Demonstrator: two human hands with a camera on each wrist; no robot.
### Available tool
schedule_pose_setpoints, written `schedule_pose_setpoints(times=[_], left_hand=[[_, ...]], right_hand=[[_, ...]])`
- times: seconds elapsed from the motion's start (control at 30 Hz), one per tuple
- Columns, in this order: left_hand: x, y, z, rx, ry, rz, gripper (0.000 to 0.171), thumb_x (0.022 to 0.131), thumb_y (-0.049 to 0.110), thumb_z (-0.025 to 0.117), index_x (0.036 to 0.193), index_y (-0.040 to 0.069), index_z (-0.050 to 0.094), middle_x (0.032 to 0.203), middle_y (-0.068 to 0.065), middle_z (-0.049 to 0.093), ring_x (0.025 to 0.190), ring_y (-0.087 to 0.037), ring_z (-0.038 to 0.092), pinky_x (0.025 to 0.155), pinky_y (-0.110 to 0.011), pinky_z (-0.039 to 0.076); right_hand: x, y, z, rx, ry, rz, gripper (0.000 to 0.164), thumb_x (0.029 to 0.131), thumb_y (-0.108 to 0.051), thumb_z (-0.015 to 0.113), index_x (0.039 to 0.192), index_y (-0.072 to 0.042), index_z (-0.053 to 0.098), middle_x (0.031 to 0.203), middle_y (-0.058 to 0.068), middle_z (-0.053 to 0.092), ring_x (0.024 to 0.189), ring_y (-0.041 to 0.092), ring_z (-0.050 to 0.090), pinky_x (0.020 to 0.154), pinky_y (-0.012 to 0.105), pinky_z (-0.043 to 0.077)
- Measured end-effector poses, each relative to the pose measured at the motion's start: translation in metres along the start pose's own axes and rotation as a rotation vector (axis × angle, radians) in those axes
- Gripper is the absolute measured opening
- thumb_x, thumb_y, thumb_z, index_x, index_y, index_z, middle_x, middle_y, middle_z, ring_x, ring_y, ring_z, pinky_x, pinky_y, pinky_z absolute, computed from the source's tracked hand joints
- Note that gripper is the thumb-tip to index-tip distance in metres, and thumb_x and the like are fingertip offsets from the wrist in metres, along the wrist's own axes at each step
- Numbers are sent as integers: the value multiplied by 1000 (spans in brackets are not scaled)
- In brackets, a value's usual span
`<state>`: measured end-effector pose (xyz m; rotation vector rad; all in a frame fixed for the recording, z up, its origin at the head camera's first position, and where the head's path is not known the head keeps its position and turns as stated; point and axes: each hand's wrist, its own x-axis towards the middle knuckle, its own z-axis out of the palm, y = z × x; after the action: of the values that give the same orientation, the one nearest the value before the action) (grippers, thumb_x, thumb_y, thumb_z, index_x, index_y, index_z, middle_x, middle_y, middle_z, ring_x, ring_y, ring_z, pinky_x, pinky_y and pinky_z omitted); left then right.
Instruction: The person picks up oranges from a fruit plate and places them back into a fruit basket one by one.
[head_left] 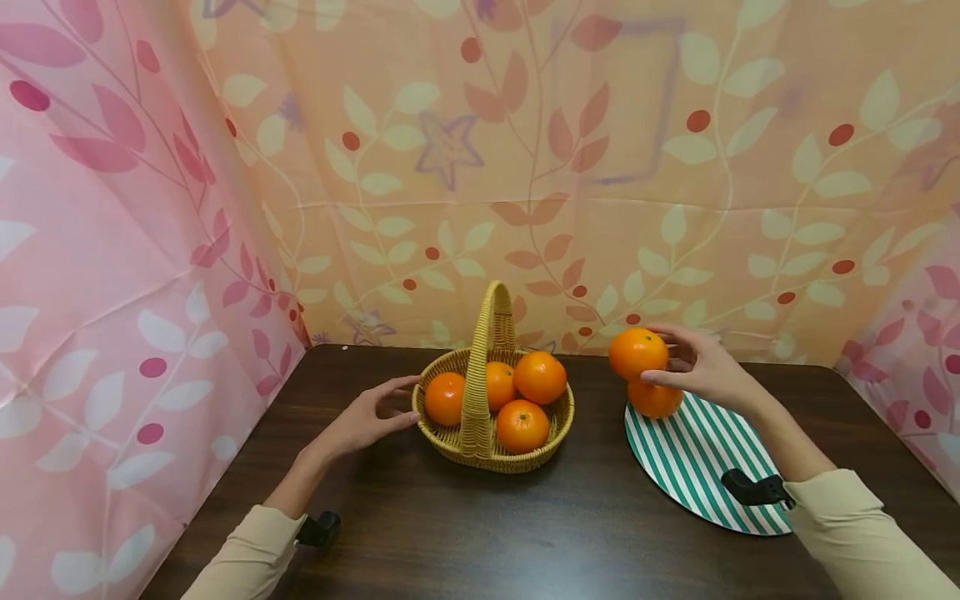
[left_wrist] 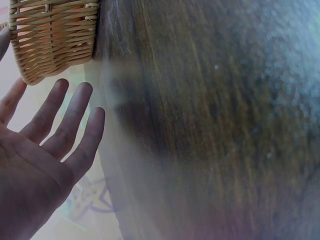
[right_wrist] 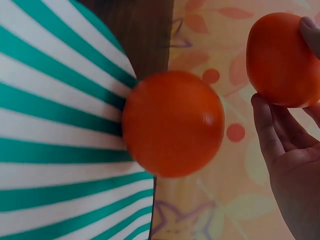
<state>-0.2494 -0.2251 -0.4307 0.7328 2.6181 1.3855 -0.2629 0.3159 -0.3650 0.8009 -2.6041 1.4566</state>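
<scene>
My right hand (head_left: 701,367) holds an orange (head_left: 637,353) between thumb and fingers, raised above the striped mat. In the right wrist view the held orange (right_wrist: 281,60) shows beside a second orange (right_wrist: 173,124) that sits at the mat's edge. The yellow wicker basket (head_left: 457,454) stands upright in the middle, with several oranges (head_left: 522,426) inside and its handle arching over them. At the basket's left side, my left hand (head_left: 371,417) touches the rim with thumb and fingertips. The left wrist view shows that hand's fingers spread under the basket's woven wall (left_wrist: 55,40).
A round mat with green and white stripes (head_left: 720,467) lies on the right of the dark wooden table (head_left: 525,533). Patterned cloth (head_left: 420,208) hangs behind the table and along both sides. Dark straps with cameras sit on both wrists.
</scene>
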Motion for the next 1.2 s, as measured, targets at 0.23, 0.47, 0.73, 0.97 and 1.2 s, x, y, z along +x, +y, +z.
schedule_pose_setpoints(times=[0.23,0.47,0.73,0.97,1.2], left_hand=[[0,1,0,-3,-3,-7,64,95,29,75,152,15,48,138,-17,57,123,-43,55,95,-54,51],[0,-1,0,-6,-6,-5,64,96,30,74,152,15,48,139,-17,57,124,-44,54,96,-58,49],[0,0,0,-9,-2,2,64,95,29,75,151,14,49,140,-18,56,126,-45,52,97,-61,47],[0,0,0,-11,1,15,63,96,26,74,151,11,48,140,-20,55,125,-47,52,95,-60,48],[-1,3,0,-18,-4,8,62,96,23,74,151,11,48,139,-22,55,125,-46,52,96,-59,48]], right_hand=[[14,-11,22,49,-51,-52,67,90,-5,79,149,-3,47,133,16,57,110,27,63,92,26,52],[22,-26,47,110,-87,-102,67,87,-3,81,146,-5,49,135,13,56,113,26,62,93,33,53],[27,-40,67,144,-126,-148,69,85,-4,83,146,-4,50,142,10,54,121,25,59,99,35,49],[30,-51,82,183,-159,-185,68,85,-4,83,145,-8,52,143,11,53,122,26,58,100,38,49],[31,-60,101,227,-154,-197,68,85,-5,84,145,-10,53,139,8,56,122,26,59,100,42,49]])
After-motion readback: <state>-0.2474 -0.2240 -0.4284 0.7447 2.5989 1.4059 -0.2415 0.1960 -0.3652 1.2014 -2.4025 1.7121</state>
